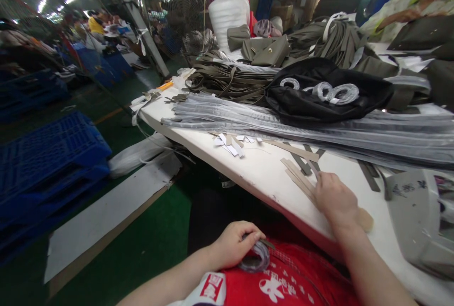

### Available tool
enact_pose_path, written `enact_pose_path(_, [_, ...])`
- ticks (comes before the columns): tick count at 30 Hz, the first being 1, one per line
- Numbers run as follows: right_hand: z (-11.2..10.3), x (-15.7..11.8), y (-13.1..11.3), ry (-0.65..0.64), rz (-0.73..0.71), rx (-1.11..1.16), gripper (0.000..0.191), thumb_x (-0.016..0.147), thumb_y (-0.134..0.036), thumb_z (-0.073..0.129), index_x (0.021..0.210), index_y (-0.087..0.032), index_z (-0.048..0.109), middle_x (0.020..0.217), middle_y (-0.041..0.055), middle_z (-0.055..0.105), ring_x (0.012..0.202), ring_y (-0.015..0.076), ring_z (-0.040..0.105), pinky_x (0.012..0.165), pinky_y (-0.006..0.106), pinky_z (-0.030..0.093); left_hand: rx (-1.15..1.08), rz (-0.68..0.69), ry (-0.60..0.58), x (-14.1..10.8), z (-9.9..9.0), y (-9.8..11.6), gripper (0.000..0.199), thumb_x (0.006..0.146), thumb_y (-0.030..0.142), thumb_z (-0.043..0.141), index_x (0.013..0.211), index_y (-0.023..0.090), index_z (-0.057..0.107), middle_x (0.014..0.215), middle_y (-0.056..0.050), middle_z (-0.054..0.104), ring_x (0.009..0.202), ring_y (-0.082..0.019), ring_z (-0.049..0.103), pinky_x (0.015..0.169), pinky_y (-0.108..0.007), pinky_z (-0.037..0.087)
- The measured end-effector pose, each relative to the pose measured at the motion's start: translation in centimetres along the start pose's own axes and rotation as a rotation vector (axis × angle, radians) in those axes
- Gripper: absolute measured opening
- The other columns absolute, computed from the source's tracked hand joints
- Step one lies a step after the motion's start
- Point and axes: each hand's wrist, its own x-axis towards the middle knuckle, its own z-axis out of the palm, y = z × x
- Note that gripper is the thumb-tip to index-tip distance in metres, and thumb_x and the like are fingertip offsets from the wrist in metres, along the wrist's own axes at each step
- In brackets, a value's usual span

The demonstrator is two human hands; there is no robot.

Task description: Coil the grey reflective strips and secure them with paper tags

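Observation:
My left hand [238,243] is closed around a coil of clear-grey strip [258,257], low in front of the red apron [298,280]. A small dark strip pokes out by its thumb. On the white table, my right hand [335,198] has its fingers bent down at the end of a thin grey strip [313,169]; its fingertips are partly hidden. Beige strips [297,178] lie just left of that hand, and short dark strips [301,160] lie beyond it. Small white paper pieces [230,145] are scattered near the table's edge.
Long grey strips [241,117] cross the table [248,169] behind my hands. A black bag [319,105] holds several coils. At the right stands a grey machine [411,216]. Blue pallets [53,154] are on the floor at left. Another person's hand [407,15] shows at upper right.

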Motion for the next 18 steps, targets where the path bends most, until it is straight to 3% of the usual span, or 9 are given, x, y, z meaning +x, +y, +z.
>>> enact_pose_path(3, [-1.0, -1.2, -0.6, 0.176, -0.022, 0.037, 0.019, 0.093, -0.021, 0.051, 0.106, -0.016, 0.064, 0.091, 0.0050, 0.069, 0.061, 0.0152, 0.058, 0.052, 0.028, 0.035, 0.000, 0.000, -0.001, 0.0, 0.0, -0.1, 0.034, 0.094, 0.037, 0.049, 0.099, 0.016, 0.074, 0.097, -0.006, 0.074, 0.089, -0.017, 0.068, 0.081, -0.023, 0.049])
enact_pose_path(7, [-1.0, -3.8, -2.8, 0.067, -0.291, 0.143, 0.020, 0.093, -0.015, 0.052, 0.105, -0.018, 0.067, 0.092, 0.0049, 0.069, 0.077, 0.0177, 0.062, 0.065, 0.028, 0.041, 0.005, 0.012, -0.016, 0.0, 0.0, 0.1, 0.034, 0.095, 0.037, 0.048, 0.101, 0.015, 0.074, 0.097, -0.007, 0.074, 0.088, -0.016, 0.067, 0.081, -0.022, 0.049])
enact_pose_path(9, [-0.3, -4.9, -3.6, 0.018, -0.342, 0.228, 0.018, 0.094, -0.017, 0.053, 0.100, -0.019, 0.070, 0.091, 0.0054, 0.070, 0.084, 0.0193, 0.062, 0.072, 0.028, 0.043, 0.003, 0.024, -0.020, 0.1, 0.1, 0.1, 0.035, 0.095, 0.038, 0.048, 0.101, 0.016, 0.073, 0.098, -0.006, 0.074, 0.090, -0.016, 0.067, 0.082, -0.023, 0.049])
enact_pose_path(13, [1.0, -5.8, -3.6, 0.014, -0.245, 0.418, 0.021, 0.095, -0.029, 0.055, 0.096, -0.020, 0.074, 0.089, 0.0052, 0.071, 0.083, 0.0191, 0.063, 0.077, 0.029, 0.045, -0.004, 0.000, -0.026, 0.1, 0.2, 0.0, 0.036, 0.095, 0.040, 0.047, 0.100, 0.016, 0.073, 0.099, -0.006, 0.074, 0.090, -0.017, 0.067, 0.085, -0.023, 0.049])
enact_pose_path(18, [1.1, -5.4, -3.1, -0.039, -0.158, 0.517, 0.026, 0.095, -0.035, 0.054, 0.091, -0.021, 0.076, 0.089, 0.0053, 0.071, 0.082, 0.0184, 0.063, 0.077, 0.029, 0.048, -0.007, -0.015, -0.026, 0.2, 0.1, 0.1, 0.036, 0.095, 0.040, 0.047, 0.100, 0.016, 0.073, 0.098, -0.007, 0.074, 0.088, -0.017, 0.067, 0.083, -0.023, 0.049])
